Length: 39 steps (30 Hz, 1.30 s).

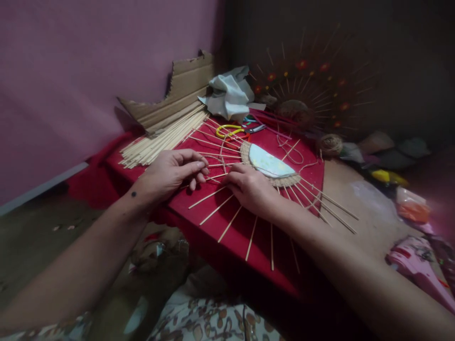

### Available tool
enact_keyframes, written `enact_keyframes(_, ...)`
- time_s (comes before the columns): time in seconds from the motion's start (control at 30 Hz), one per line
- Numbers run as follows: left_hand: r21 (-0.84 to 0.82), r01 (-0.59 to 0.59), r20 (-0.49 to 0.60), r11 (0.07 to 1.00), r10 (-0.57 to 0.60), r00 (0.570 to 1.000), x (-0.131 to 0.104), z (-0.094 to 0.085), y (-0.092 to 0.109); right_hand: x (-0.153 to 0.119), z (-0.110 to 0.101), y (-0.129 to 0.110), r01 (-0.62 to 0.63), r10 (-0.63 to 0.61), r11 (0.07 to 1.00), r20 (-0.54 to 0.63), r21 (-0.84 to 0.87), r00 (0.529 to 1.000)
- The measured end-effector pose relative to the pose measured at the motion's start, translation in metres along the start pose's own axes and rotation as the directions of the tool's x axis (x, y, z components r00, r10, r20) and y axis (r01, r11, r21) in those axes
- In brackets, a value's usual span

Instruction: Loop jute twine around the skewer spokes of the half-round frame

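Note:
A half-round fan frame of thin sticks spreads over the red cloth. Its woven twine band [287, 181] curves round a pale blue patterned half-disc [270, 161]. My left hand [176, 171] is closed in a pinch near the outer stick tips, with thin twine [221, 154] looping at its fingers. Closer to the woven band, my right hand [253, 187] has its fingers curled together around a thin stick [217, 176]; its fingertips are partly hidden. More bare sticks [251, 239] fan out toward me beneath the right forearm.
A bundle of loose sticks [163, 137] lies beside torn cardboard [185, 85]. Behind the fan are yellow-handled scissors [229, 130] and a crumpled pale cloth [231, 94]. A twine ball [330, 143] sits at right, a pink glue gun [414, 260] lower right. A flowered stick piece [302, 64] stands behind.

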<state>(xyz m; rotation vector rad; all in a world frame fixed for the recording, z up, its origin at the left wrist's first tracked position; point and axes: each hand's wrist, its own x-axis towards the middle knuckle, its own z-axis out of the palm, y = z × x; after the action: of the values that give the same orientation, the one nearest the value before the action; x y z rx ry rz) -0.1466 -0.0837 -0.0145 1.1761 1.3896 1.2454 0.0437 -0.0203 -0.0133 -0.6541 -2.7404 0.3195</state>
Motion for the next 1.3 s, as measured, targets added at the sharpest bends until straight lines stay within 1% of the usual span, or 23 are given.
enact_keyframes(0.13, 0.031, 0.011, -0.034, 0.999, -0.010, 0.999, -0.007, -0.004, 0.000, 0.005, -0.002, -0.004, 0.116, -0.091, 0.962, 0.109, -0.247, 0.990)
enact_keyframes(0.23, 0.050, 0.028, -0.095, 0.998, -0.023, 0.995, -0.020, -0.006, 0.001, 0.005, -0.003, -0.008, 0.174, -0.132, 0.931, 0.149, -0.322, 0.980)
enact_keyframes(0.33, 0.052, 0.041, -0.150, 0.998, -0.033, 0.988, -0.038, -0.005, 0.002, 0.003, 0.001, -0.009, 0.182, -0.146, 0.919, 0.126, -0.350, 0.981)
enact_keyframes(0.47, 0.057, 0.093, -0.186, 0.994, -0.080, 0.979, -0.060, 0.001, 0.000, 0.001, 0.006, -0.009, 0.173, -0.146, 0.923, 0.103, -0.344, 0.984)
enact_keyframes(0.57, 0.117, 0.120, -0.249, 0.986, -0.088, 0.965, -0.073, 0.006, -0.003, 0.001, 0.008, -0.009, 0.159, -0.136, 0.938, 0.096, -0.309, 0.986)
enact_keyframes(0.63, 0.203, 0.105, -0.277, 0.973, -0.046, 0.960, -0.078, 0.008, -0.007, 0.002, 0.008, -0.009, 0.147, -0.127, 0.945, 0.087, -0.291, 0.988)
enact_keyframes(0.73, 0.395, 0.048, -0.298, 0.918, 0.078, 0.951, -0.082, 0.006, -0.015, 0.002, 0.007, -0.009, 0.135, -0.110, 0.947, 0.099, -0.291, 0.989)
enact_keyframes(0.8, 0.501, 0.011, -0.276, 0.865, 0.147, 0.950, -0.082, 0.003, -0.022, 0.002, 0.006, -0.010, 0.130, -0.106, 0.950, 0.100, -0.285, 0.989)
enact_keyframes(0.87, 0.568, -0.021, -0.230, 0.822, 0.183, 0.956, -0.080, -0.001, -0.025, 0.002, 0.006, -0.010, 0.132, -0.111, 0.950, 0.090, -0.284, 0.990)
enact_keyframes(1.0, 0.663, -0.069, -0.176, 0.746, 0.245, 0.953, -0.078, -0.006, -0.023, 0.001, 0.008, -0.009, 0.139, -0.116, 0.937, 0.088, -0.322, 0.989)
enact_keyframes(1.17, 0.643, -0.072, -0.134, 0.762, 0.204, 0.970, -0.079, -0.011, -0.012, 0.000, 0.010, -0.007, 0.143, -0.126, 0.942, 0.075, -0.303, 0.989)
enact_keyframes(1.3, 0.658, -0.070, -0.046, 0.750, 0.133, 0.990, -0.077, -0.014, -0.013, 0.000, 0.009, -0.007, 0.138, -0.120, 0.942, 0.075, -0.307, 0.990)
